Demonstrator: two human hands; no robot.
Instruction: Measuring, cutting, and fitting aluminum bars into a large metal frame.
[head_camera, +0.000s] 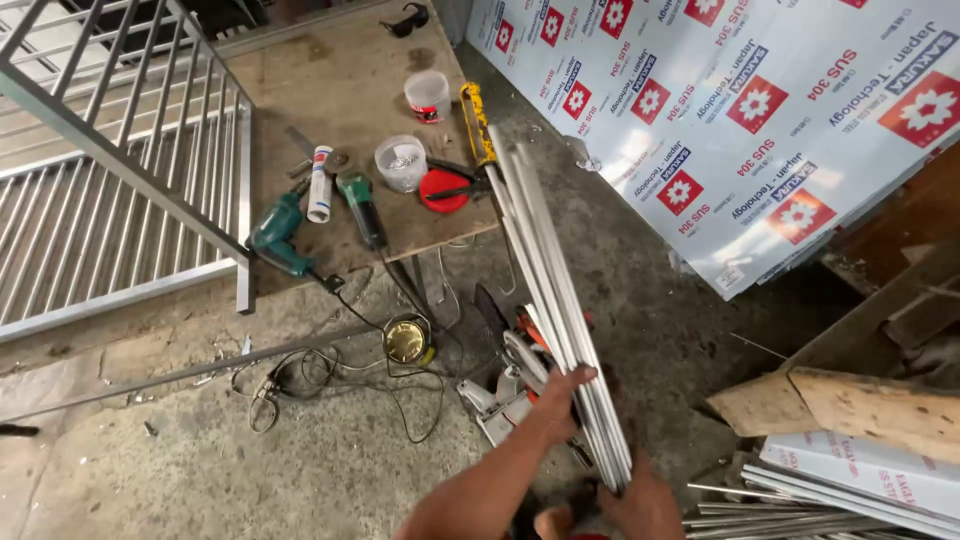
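Observation:
I hold a bundle of several long, thin silver metal tubes (550, 280) that slants from the wooden board at the top down to my lap. My left hand (560, 398) wraps around the bundle from the left side, about a third of the way up. My right hand (640, 500) grips its lower end from beneath, near the bottom edge of the view. Just behind the bundle, a chop saw (505, 385) with orange and grey parts sits on the concrete floor.
A wooden board (340, 80) carries a teal drill (278, 235), a green tool (362, 207), a white tube (320, 182), two plastic cups (402, 163), a red lid and dark glasses. A steel railing frame (120, 170) stands left. Printed sheet metal (740, 110) leans right. Cables cross the floor.

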